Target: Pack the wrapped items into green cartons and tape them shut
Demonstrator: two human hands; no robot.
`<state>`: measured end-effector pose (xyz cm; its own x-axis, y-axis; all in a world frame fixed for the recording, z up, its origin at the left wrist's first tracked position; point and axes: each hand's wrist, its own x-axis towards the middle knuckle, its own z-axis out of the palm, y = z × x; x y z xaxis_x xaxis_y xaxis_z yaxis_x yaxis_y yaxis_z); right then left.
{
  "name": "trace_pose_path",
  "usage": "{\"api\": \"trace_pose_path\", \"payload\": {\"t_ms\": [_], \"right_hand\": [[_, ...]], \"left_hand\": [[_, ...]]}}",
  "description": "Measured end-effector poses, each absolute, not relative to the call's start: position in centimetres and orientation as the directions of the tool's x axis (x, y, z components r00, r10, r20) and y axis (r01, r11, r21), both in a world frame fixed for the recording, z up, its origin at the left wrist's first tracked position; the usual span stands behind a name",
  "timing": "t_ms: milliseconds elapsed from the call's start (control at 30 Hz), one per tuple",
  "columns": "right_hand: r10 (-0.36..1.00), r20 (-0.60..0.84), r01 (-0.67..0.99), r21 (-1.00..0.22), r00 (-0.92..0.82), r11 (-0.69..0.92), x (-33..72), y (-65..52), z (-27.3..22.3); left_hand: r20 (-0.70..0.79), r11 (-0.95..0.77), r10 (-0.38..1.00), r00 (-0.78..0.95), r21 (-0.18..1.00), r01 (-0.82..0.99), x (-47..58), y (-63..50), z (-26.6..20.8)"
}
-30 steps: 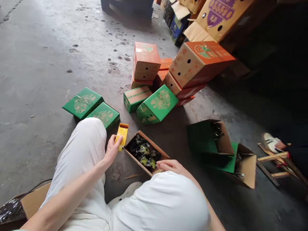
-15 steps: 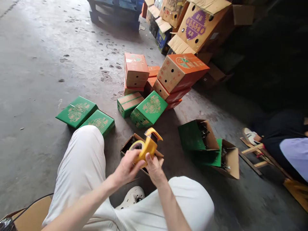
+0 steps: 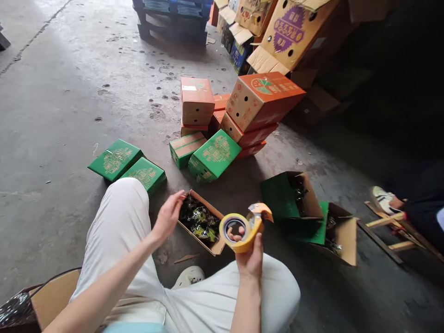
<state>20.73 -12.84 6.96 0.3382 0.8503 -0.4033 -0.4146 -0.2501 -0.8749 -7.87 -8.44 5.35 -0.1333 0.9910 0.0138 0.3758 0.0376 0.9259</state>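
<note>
My right hand (image 3: 250, 259) is closed around a yellow tape dispenser (image 3: 258, 225) with a large roll of tape; some of its fingertips show through the roll's core. The dispenser is held over the right end of an open cardboard box (image 3: 204, 244) on the floor between my legs. Inside the box lie dark, shiny plastic-wrapped items (image 3: 199, 217) with green and yellow showing. My left hand (image 3: 168, 215) is at the box's far left corner, fingers stretched out and holding nothing; whether the fingertips touch the rim is hard to tell.
Closed green boxes (image 3: 116, 159) lie ahead to the left, with more beside stacked orange boxes (image 3: 263, 99). Open green boxes (image 3: 282, 196) with wrapped contents stand right, near a wooden stool (image 3: 388, 226) and another person's shoe (image 3: 385, 200). A blue pallet (image 3: 173, 18) stands farther back.
My left hand has come off the tape dispenser and moved left to the box's corner. My right hand has carried the dispenser to the right, uncovering the box's contents.
</note>
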Motion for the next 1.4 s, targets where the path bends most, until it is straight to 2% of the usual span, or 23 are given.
{"api": "trace_pose_path", "payload": {"t_ms": [33,100,167,200,267,367,433,500,567,733,900,1033,1400], "right_hand": [[0.825,-0.389,-0.355,-0.901,0.41,-0.249,21.7,-12.9,6.8],[0.757,-0.366,-0.182,-0.93,0.541,-0.32,23.1,-13.3,6.4],[0.71,-0.35,0.037,-0.884,0.611,-0.467,23.7,-13.7,5.7],[0.7,-0.363,0.122,-0.833,0.615,-0.539,23.7,-13.9,5.2],[0.709,-0.397,0.253,-0.741,0.583,-0.622,23.4,-13.9,4.1],[0.771,-0.369,0.386,-0.703,0.519,-0.597,22.9,-13.6,2.5],[0.806,-0.36,0.407,-0.721,0.471,-0.56,22.6,-13.2,1.9],[0.817,-0.383,0.381,-0.744,0.431,-0.549,22.4,-12.8,1.7],[0.818,-0.404,0.369,-0.747,0.41,-0.554,22.3,-12.4,1.8],[0.829,-0.422,0.48,-0.678,0.366,-0.557,22.1,-11.6,2.7],[0.851,-0.413,0.71,-0.487,0.326,-0.508,21.1,-11.2,3.5],[0.829,-0.425,0.756,-0.384,0.364,-0.529,20.4,-10.6,3.8],[0.837,-0.418,0.741,-0.42,0.354,-0.524,20.4,-8.9,3.6]], "left_hand": [[-0.103,0.16,0.979,-0.174,0.92,0.357,-9.0,-7.2,4.5],[-0.316,0.337,0.941,-0.117,0.875,0.347,-10.9,-4.8,3.0],[-0.424,0.401,0.906,-0.01,0.85,0.341,-11.9,-3.1,2.1],[-0.423,0.39,0.906,0.014,0.848,0.358,-12.0,-2.7,1.9],[-0.316,0.292,0.949,-0.018,0.852,0.434,-11.5,-2.5,1.8],[-0.091,0.072,0.996,0.002,0.807,0.586,-8.9,-3.8,1.7],[-0.085,-0.083,0.971,0.223,0.756,0.65,-6.5,-5.3,1.4],[-0.154,-0.232,0.893,0.423,0.649,0.725,-4.4,-6.7,0.8],[-0.229,-0.303,0.845,0.484,0.54,0.785,-3.5,-7.8,0.4],[-0.314,-0.229,0.873,0.374,0.412,0.882,-6.8,-8.0,0.3],[-0.555,-0.328,0.718,0.42,0.264,0.907,-7.4,-6.3,1.0],[-0.561,-0.288,0.767,0.312,0.133,0.948,-5.6,-5.9,0.9],[-0.559,-0.371,0.733,0.386,0.146,0.917,-5.9,-5.9,1.4]]}}
